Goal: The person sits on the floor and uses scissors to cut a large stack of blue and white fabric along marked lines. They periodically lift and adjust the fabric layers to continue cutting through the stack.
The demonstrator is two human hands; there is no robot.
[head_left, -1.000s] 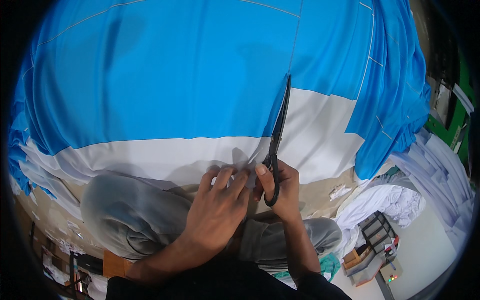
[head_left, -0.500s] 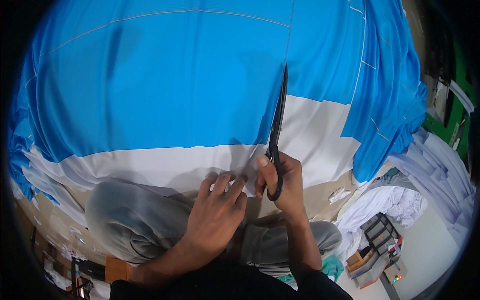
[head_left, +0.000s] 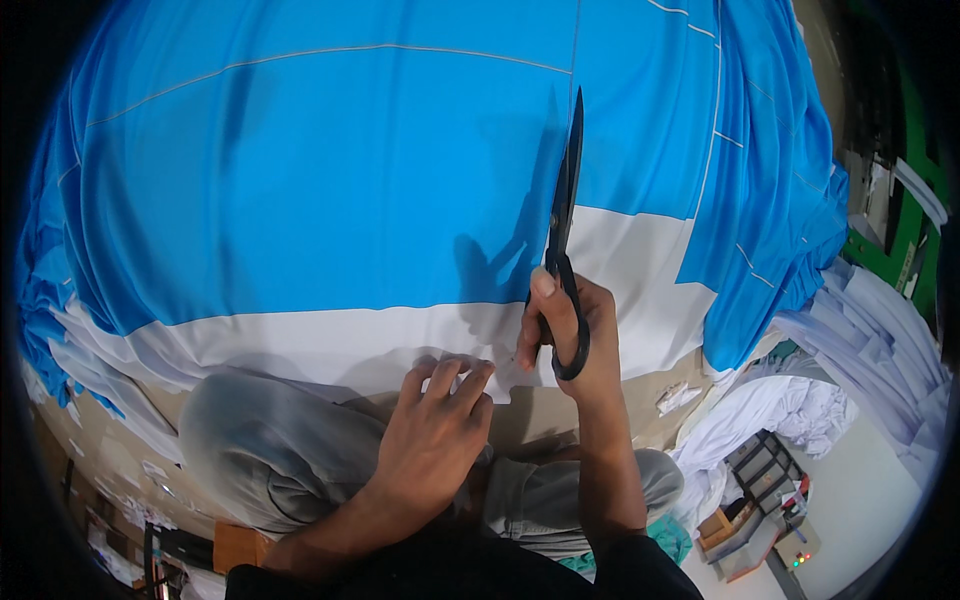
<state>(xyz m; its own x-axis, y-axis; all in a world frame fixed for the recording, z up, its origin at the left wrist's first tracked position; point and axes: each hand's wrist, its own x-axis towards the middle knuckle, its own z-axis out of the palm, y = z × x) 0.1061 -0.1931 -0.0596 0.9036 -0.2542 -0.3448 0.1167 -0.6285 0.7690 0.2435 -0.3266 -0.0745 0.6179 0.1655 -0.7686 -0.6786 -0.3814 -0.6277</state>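
we have the black scissors (head_left: pixel 560 225) in our right hand (head_left: pixel 600 345), the thumb and fingers closed around the handle loops. the blades point to the far side, nearly together, and lie over the blue cloth (head_left: pixel 330 200) beside a thin dark line (head_left: pixel 577 40) that runs to its far edge in view; we cannot tell whether the tip touches the fabric.

our left hand (head_left: pixel 435 430) is palm down, nearer to us and to the left, with its fingers bent and slightly spread at the near edge of the white band (head_left: pixel 300 350). we cannot tell whether its fingertips pinch that edge or only rest there.

the cloth spreads wide to the left and right, crossed by pale lines, and a white panel (head_left: pixel 640 260) lies to the right of the scissors. under our hands we see our grey trousers (head_left: pixel 250 440) and a brown surface (head_left: pixel 640 395). farther right are folded white fabrics (head_left: pixel 875 350) and a green frame (head_left: pixel 915 200).
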